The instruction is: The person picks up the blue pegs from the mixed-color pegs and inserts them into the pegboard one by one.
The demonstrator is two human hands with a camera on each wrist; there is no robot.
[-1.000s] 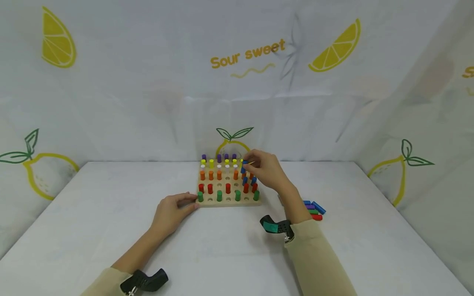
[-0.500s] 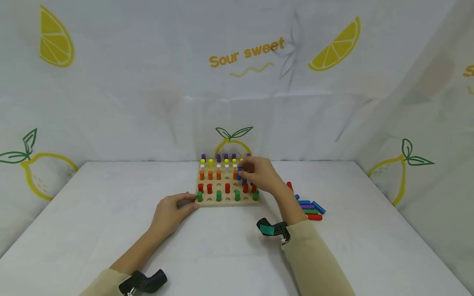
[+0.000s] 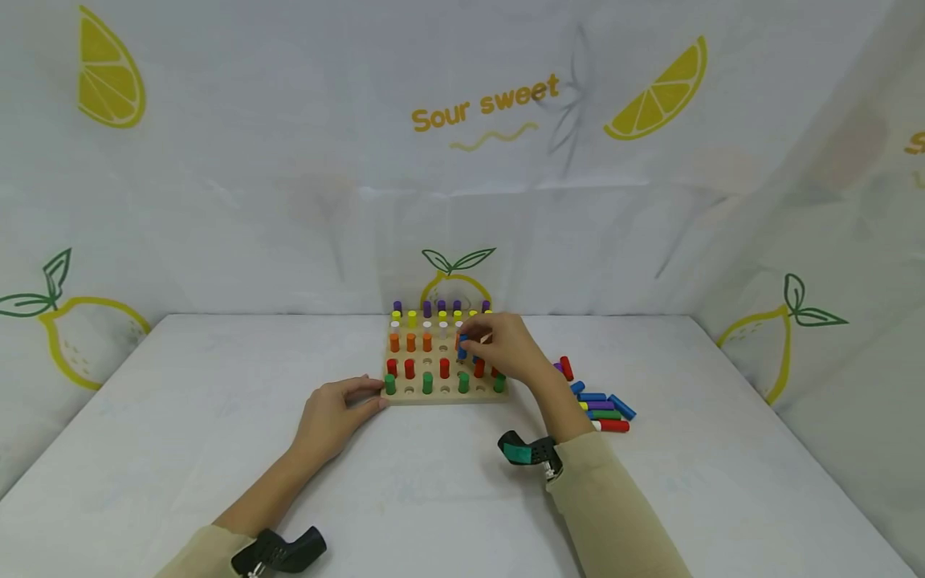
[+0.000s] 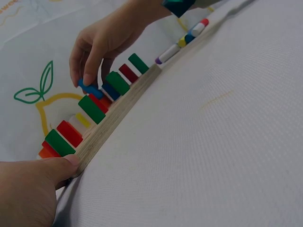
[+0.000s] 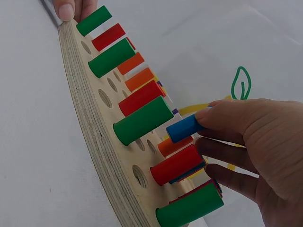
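Observation:
A wooden pegboard (image 3: 448,398) lies on the table with rows of upright pegs: purple, yellow, white, orange, blue, red and green from back to front. My right hand (image 3: 502,345) pinches a blue peg (image 5: 183,128) between thumb and fingers, held just above the blue row right of the middle. In the right wrist view its lower end is clear of the board, beside a green peg (image 5: 143,120). My left hand (image 3: 334,419) rests against the board's front left corner, with the thumb on the edge (image 4: 75,172). Its fingers lie straight along the side.
Loose pegs in several colours lie in a pile right of the board, among them a red peg (image 3: 614,426) and a blue peg (image 3: 622,406). Several holes, such as an open hole (image 5: 139,176), show in the board. A white printed cloth (image 3: 289,201) hangs behind the table.
My right hand has moved left and toward the front of the board, bringing the blue peg lower over the blue row. My left hand has stayed at the corner.

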